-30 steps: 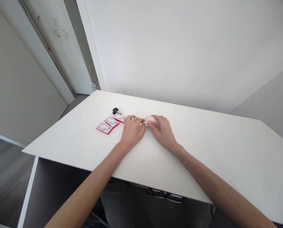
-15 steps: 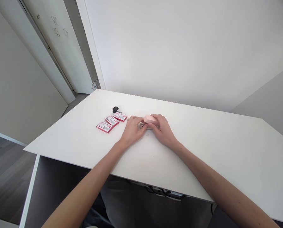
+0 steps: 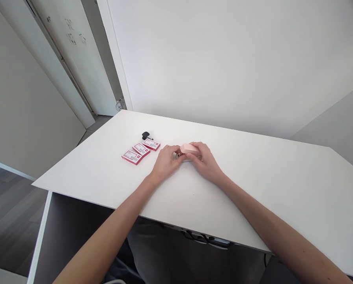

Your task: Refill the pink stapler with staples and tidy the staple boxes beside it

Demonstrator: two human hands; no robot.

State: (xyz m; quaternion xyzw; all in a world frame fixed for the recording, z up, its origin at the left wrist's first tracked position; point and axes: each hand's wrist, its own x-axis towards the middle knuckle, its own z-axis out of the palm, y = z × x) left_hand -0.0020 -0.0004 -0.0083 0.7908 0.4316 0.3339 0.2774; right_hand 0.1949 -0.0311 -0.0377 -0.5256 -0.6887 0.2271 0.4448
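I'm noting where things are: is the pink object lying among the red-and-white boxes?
No: the right hand holds the pink object, to the right of the red-and-white boxes.

Below the pink block (image 3: pixel 189 149), the left hand (image 3: pixel 166 161) and right hand (image 3: pixel 207 161) cover most of a small pale piece (image 3: pixel 188 160); I can't make it out. Left of the block, the print on the red-and-white boxes (image 3: pixel 131 156) is too small to read. Right of it, the desk (image 3: pixel 268 177) runs beyond my view.

A smooth, pale pink block (image 3: pixel 189 148) lies sideways in the right hand (image 3: pixel 207 161), against a mostly hidden whitish piece (image 3: pixel 176 156).
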